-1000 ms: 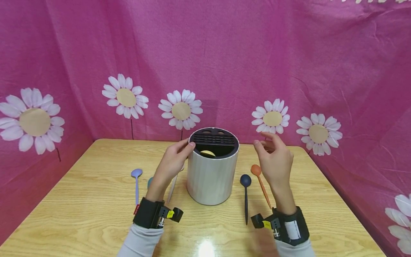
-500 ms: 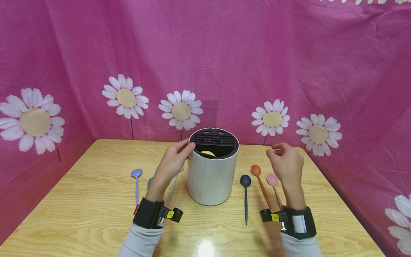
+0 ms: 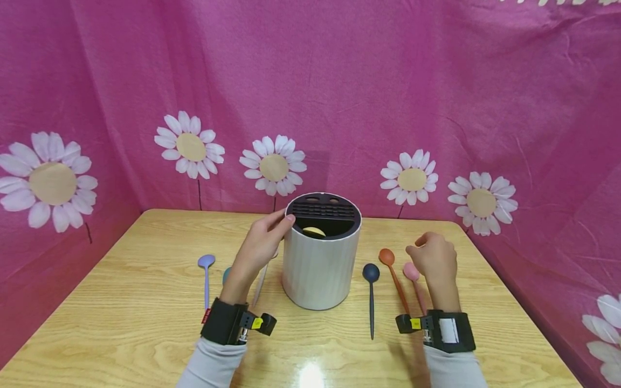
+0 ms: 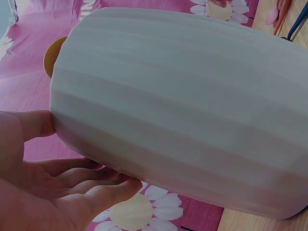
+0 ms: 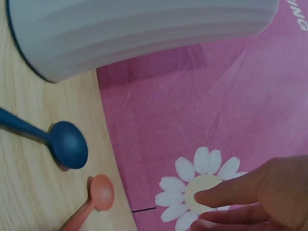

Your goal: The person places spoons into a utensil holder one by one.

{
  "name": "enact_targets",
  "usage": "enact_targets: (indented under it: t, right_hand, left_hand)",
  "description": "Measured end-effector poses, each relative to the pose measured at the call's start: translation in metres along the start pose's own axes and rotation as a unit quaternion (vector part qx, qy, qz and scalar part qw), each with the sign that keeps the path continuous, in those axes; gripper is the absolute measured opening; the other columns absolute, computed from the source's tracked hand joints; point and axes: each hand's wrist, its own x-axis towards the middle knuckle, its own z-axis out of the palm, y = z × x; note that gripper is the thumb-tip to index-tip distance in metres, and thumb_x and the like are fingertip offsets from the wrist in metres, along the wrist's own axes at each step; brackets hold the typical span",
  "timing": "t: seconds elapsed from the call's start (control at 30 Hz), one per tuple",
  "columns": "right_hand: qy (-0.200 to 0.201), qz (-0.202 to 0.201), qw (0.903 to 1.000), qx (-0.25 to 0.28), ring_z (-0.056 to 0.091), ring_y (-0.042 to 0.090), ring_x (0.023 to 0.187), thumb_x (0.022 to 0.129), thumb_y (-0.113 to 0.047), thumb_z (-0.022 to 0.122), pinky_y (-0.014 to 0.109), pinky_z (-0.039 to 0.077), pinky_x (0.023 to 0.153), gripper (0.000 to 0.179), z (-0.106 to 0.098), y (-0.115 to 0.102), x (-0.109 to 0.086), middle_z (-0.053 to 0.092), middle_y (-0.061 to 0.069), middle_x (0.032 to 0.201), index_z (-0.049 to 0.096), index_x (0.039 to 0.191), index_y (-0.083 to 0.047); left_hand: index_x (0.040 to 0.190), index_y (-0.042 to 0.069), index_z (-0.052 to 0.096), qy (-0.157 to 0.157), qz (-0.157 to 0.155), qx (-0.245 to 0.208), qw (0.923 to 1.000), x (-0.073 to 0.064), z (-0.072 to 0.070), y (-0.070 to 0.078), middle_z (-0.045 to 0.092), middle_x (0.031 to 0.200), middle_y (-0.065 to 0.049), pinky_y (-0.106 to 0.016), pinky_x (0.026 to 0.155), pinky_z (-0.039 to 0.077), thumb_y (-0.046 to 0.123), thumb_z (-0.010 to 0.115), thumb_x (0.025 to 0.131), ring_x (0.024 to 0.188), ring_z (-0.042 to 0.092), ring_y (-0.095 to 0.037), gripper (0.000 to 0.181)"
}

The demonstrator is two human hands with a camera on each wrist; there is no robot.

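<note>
A white ribbed utensil holder (image 3: 317,275) with a black slotted top stands mid-table. The yellow rounded head of a utensil (image 3: 314,231) shows in its front opening. My left hand (image 3: 259,242) rests against its left side, thumb at the rim and fairly straight fingers (image 4: 103,195) along the wall. To the right, my right hand (image 3: 434,258) hovers just above a pink spoon (image 3: 412,270), holding nothing, fingers loosely bent. Left of that lie an orange spoon (image 3: 387,257) and a dark blue spoon (image 3: 371,273), both also in the right wrist view.
On the left of the wooden table (image 3: 145,302) lie a lilac spoon (image 3: 206,262), a teal spoon (image 3: 226,276) mostly hidden by the left arm, and a pale-handled utensil (image 3: 260,284). A pink cloth (image 3: 349,97) with daisies hangs behind and at the sides.
My right hand has moved right, away from the holder, then lowered over the pink spoon, which it hid at first. The left hand has stayed at the holder.
</note>
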Motion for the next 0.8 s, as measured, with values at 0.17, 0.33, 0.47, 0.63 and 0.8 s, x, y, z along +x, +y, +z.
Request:
enact_targets:
  t: [0.17, 0.33, 0.47, 0.63, 0.8]
  right_hand:
    - [-0.076, 0.032, 0.9959, -0.037, 0.057, 0.037, 0.076, 0.083, -0.02, 0.07, 0.046, 0.046, 0.059, 0.026, 0.001, 0.005, -0.001, 0.063, 0.02, 0.081, 0.064, 0.085, 0.005]
    - [-0.126, 0.06, 0.9893, -0.041, 0.052, 0.028, 0.066, 0.081, -0.02, 0.07, 0.037, 0.041, 0.053, 0.025, 0.004, 0.013, -0.002, 0.056, 0.013, 0.071, 0.061, 0.077, 0.002]
    - [-0.161, 0.078, 0.9836, -0.028, 0.046, 0.022, 0.059, 0.082, -0.021, 0.07, 0.031, 0.035, 0.048, 0.026, 0.009, 0.019, -0.003, 0.047, 0.008, 0.063, 0.061, 0.075, 0.002]
    - [-0.187, 0.089, 0.9779, -0.03, 0.047, 0.025, 0.062, 0.086, -0.023, 0.07, 0.033, 0.035, 0.051, 0.03, 0.011, 0.025, -0.004, 0.047, 0.01, 0.065, 0.064, 0.084, 0.007]
    - [-0.216, 0.115, 0.9692, -0.027, 0.044, 0.022, 0.057, 0.084, -0.017, 0.069, 0.03, 0.035, 0.049, 0.025, 0.016, 0.027, -0.006, 0.042, 0.009, 0.063, 0.063, 0.085, 0.007]
  left_hand:
    - [0.141, 0.013, 0.051, 0.0, 0.006, -0.001, 1.0, 0.0, 0.0, 0.0, 0.037, 0.07, -0.002, -0.021, 0.042, 0.026, 0.037, 0.053, 0.101, 0.046, 0.03, -0.011, 0.046]
    - [0.141, 0.012, 0.05, -0.002, 0.006, -0.003, 1.0, -0.001, -0.001, 0.001, 0.037, 0.069, -0.002, -0.021, 0.042, 0.026, 0.037, 0.053, 0.101, 0.044, 0.03, -0.01, 0.047]
    - [0.141, 0.012, 0.05, -0.006, 0.005, -0.004, 1.0, 0.0, -0.001, 0.0, 0.038, 0.07, -0.003, -0.021, 0.042, 0.026, 0.038, 0.054, 0.101, 0.044, 0.03, -0.009, 0.048]
    - [0.141, 0.012, 0.051, -0.005, 0.003, -0.006, 1.0, 0.0, -0.001, 0.0, 0.037, 0.069, -0.002, -0.021, 0.041, 0.026, 0.039, 0.054, 0.1, 0.043, 0.029, -0.009, 0.049]
    - [0.141, 0.012, 0.05, -0.004, -0.002, -0.008, 1.0, 0.0, -0.001, 0.001, 0.038, 0.069, -0.002, -0.02, 0.041, 0.026, 0.038, 0.054, 0.101, 0.043, 0.03, -0.008, 0.048]
